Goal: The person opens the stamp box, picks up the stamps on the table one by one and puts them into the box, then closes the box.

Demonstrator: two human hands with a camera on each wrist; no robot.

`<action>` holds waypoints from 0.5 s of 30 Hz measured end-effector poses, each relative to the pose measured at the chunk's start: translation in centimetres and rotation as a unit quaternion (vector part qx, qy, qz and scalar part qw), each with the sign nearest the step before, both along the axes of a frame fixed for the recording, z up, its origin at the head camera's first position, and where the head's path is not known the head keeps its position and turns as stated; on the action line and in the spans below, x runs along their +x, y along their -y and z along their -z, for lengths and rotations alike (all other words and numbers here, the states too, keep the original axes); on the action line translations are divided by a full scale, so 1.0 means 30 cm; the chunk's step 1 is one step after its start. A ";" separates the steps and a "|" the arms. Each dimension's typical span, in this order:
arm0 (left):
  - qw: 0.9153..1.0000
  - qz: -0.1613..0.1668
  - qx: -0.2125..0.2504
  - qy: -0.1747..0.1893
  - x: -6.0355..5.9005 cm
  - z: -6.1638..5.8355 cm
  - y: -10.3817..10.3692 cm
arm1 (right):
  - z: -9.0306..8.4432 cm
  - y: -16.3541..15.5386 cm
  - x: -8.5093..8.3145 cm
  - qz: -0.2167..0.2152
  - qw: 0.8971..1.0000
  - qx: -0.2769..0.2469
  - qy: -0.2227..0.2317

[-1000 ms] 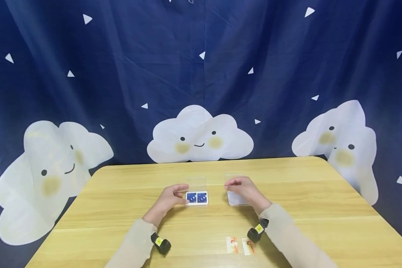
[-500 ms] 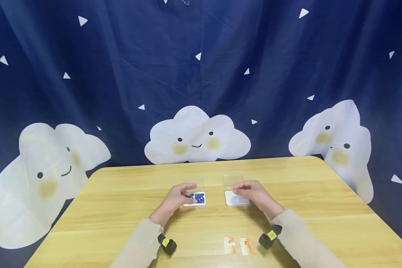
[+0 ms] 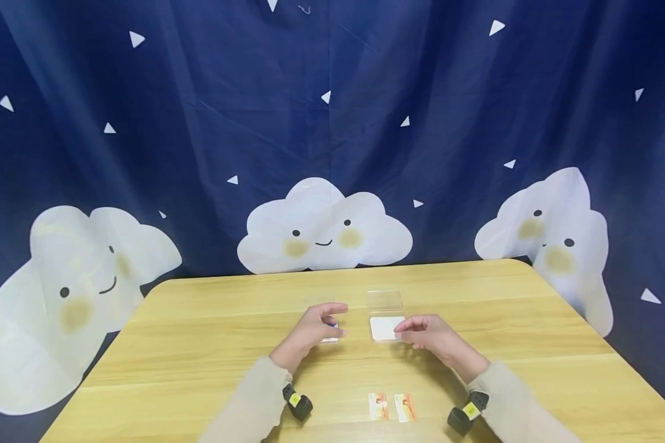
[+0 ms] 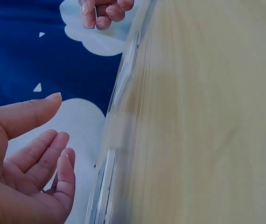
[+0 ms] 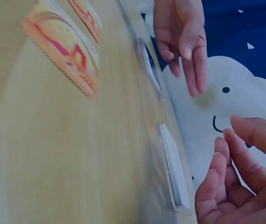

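1. Cards on the desk (image 3: 199, 357): two orange ones (image 3: 391, 407) near the front edge, side by side; one white card case (image 3: 385, 328); one clear lid (image 3: 384, 300) behind it; one blue card stack (image 3: 331, 333), mostly hidden.
2. Wooden desk, before a dark blue curtain (image 3: 199, 123) printed with three smiling clouds.
3. Left hand (image 3: 314, 327) hovers over the blue stack, grip loosely spread, holding nothing.
4. Right hand (image 3: 429, 335) is beside the white case, fingers relaxed; contact unclear.

1. A light wooden table (image 3: 199, 344) with rounded corners fills the foreground.
2. A dark blue curtain (image 3: 199, 123) hangs in folds behind it, scattered with small white triangles.
3. Three smiling white clouds (image 3: 324, 227) are printed along its lower part.
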State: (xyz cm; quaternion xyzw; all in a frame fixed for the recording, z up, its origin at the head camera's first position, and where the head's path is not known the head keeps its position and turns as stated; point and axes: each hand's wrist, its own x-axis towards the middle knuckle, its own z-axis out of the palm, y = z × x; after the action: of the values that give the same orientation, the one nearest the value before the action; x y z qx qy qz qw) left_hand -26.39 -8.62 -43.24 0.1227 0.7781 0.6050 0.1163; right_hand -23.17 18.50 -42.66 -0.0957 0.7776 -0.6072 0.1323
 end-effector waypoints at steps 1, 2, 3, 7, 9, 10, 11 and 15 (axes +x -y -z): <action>1.000 0.003 0.002 -0.002 0.002 -0.001 -0.010 | 0.002 -0.003 0.005 -0.005 1.000 -0.001 0.001; 1.000 0.005 0.003 -0.001 0.003 -0.002 -0.020 | 0.004 -0.006 0.011 -0.010 1.000 -0.002 0.002; 1.000 0.008 0.006 -0.001 0.004 -0.003 -0.030 | 0.007 -0.010 0.016 -0.015 1.000 -0.001 0.003; 1.000 0.014 0.014 -0.002 -0.007 0.015 -0.066 | 0.018 -0.022 0.039 -0.031 0.999 -0.001 0.010; 1.000 0.013 0.018 0.002 -0.008 0.017 -0.082 | 0.022 -0.025 0.049 -0.035 0.999 -0.004 0.019; 1.000 0.013 0.019 0.004 -0.009 0.018 -0.089 | 0.023 -0.026 0.053 -0.037 0.999 -0.008 0.023; 1.000 0.013 0.020 0.003 -0.010 0.022 -0.097 | 0.023 -0.026 0.057 -0.039 0.999 -0.012 0.030; 1.000 0.008 0.021 0.005 -0.020 0.036 -0.123 | 0.025 -0.025 0.070 -0.051 0.998 -0.024 0.038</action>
State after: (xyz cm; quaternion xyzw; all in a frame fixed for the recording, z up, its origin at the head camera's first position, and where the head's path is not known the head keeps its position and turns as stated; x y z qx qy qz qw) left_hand -26.97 -4.93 -44.33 0.1285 0.7636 0.6209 0.1221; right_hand -21.06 19.27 -43.40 -0.1147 0.7513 -0.6215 0.1902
